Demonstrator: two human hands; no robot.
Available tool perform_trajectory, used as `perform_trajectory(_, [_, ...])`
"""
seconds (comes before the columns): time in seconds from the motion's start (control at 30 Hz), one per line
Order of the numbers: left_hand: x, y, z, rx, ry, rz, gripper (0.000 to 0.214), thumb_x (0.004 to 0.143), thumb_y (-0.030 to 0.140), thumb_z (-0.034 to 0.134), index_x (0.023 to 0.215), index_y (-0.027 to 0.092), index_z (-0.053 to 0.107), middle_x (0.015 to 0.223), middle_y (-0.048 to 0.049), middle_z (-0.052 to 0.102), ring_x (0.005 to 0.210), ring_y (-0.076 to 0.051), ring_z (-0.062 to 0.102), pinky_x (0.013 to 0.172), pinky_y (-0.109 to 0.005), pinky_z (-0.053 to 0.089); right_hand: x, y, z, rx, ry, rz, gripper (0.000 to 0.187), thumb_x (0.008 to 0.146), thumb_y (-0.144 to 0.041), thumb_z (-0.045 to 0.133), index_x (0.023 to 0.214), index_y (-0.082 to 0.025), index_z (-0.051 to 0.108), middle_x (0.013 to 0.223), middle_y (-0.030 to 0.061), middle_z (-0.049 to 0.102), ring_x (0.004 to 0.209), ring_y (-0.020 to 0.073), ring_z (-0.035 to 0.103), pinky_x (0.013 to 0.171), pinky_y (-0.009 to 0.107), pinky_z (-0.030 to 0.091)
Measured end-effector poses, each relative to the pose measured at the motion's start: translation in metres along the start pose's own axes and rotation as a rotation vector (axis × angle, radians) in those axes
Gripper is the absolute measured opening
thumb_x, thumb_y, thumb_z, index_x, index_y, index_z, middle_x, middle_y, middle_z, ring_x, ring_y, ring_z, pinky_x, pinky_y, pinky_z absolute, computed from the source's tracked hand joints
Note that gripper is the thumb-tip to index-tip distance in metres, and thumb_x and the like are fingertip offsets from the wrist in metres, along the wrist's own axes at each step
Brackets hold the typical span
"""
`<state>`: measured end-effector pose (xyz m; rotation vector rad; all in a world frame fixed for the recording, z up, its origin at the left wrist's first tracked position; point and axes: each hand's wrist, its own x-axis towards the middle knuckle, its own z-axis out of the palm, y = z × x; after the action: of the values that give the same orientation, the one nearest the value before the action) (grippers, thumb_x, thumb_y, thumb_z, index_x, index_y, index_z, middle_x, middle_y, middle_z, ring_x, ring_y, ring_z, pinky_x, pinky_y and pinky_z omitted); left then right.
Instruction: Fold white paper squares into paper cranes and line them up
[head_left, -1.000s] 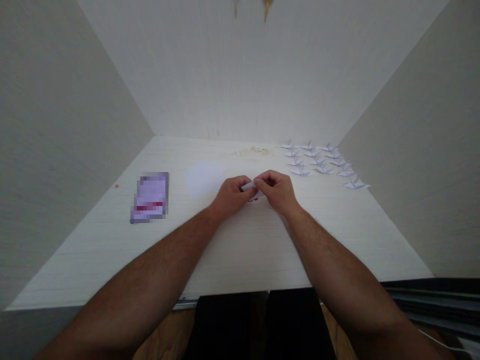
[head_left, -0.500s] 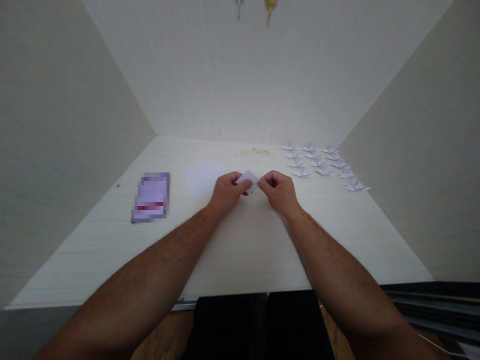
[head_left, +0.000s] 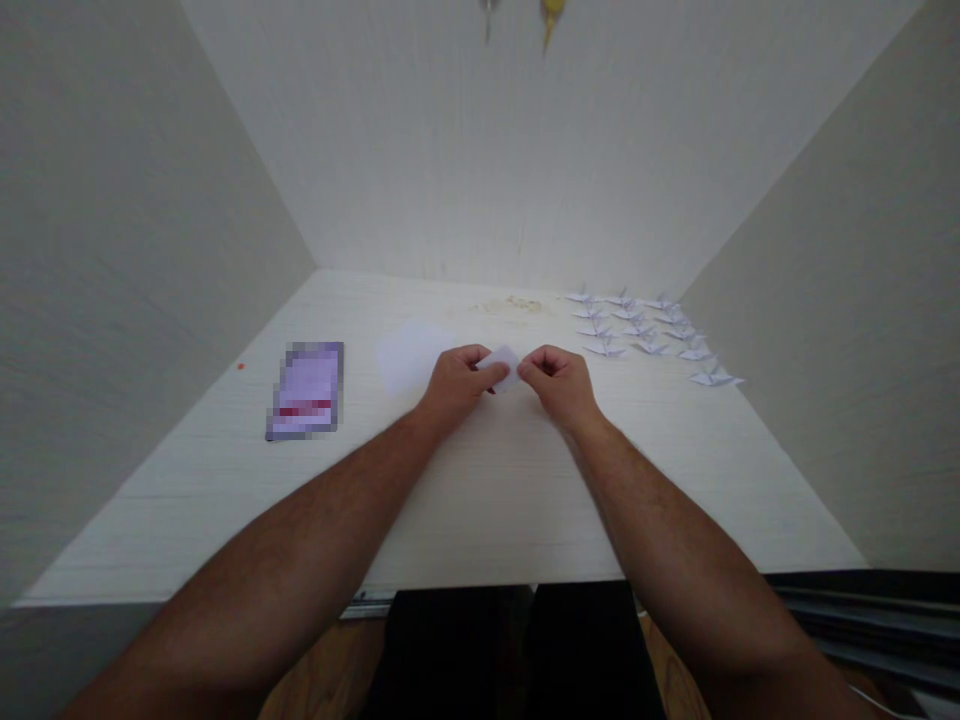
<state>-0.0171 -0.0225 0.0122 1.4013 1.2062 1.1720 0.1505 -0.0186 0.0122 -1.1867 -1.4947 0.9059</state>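
Observation:
A small folded piece of white paper (head_left: 507, 357) is held above the middle of the table. My left hand (head_left: 459, 382) pinches it from the left, thumb on top and fingers underneath. At its right corner, the thumb and forefinger of my right hand (head_left: 559, 383) are closed on the paper's edge. Just left of my left hand, white paper sheets (head_left: 405, 355) lie flat on the table. Several folded paper cranes (head_left: 637, 330) stand in rows at the back right.
A purple, blurred-out flat object (head_left: 307, 390) lies on the left of the white table (head_left: 495, 500). Walls rise at the back and both sides. Two pointed tools, one of them a yellow-handled tool (head_left: 552, 15), show at the top. A small red dot (head_left: 241, 366) marks the left edge.
The view has shifted slightly. Both hands keep their grip on the folded paper, with only a tiny movement of the fingers.

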Motion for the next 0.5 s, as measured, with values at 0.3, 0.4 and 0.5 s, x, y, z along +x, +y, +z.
perform_trajectory(0.3, [-0.0024, 0.0049, 0.001, 0.135, -0.098, -0.032, 0.021, 0.069, 0.035, 0.071, 0.069, 0.015, 0.064, 0.056, 0.0022, 0.06, 0.048, -0.009, 0.051, 0.045, -0.02, 0.035, -0.0005, -0.0005, 0.0005, 0.06, -0.009, 0.041, 0.018, 0.069, -0.034, 0.068, 0.063, -0.019, 0.06, 0.054, -0.0048, 0.053, 0.05, 0.0087, 0.042, 0.049, 0.024, 0.031])
perform_trajectory(0.4, [-0.0021, 0.0034, 0.0018, 0.167, -0.142, -0.006, 0.02, 0.067, 0.033, 0.073, 0.066, 0.015, 0.063, 0.054, 0.0026, 0.058, 0.047, -0.008, 0.048, 0.043, -0.019, 0.032, -0.0001, -0.0023, 0.0003, 0.06, -0.004, 0.054, 0.017, 0.068, -0.033, 0.069, 0.064, -0.019, 0.06, 0.055, -0.0045, 0.054, 0.05, 0.0089, 0.043, 0.05, 0.024, 0.033])
perform_trajectory(0.5, [-0.0011, 0.002, 0.003, 0.122, -0.122, 0.002, 0.019, 0.067, 0.032, 0.073, 0.066, 0.015, 0.064, 0.055, 0.002, 0.06, 0.048, -0.008, 0.049, 0.044, -0.02, 0.034, 0.0007, -0.0027, 0.0004, 0.044, 0.043, 0.04, 0.016, 0.071, -0.033, 0.067, 0.066, -0.019, 0.061, 0.053, -0.005, 0.052, 0.05, 0.0087, 0.041, 0.05, 0.024, 0.033])
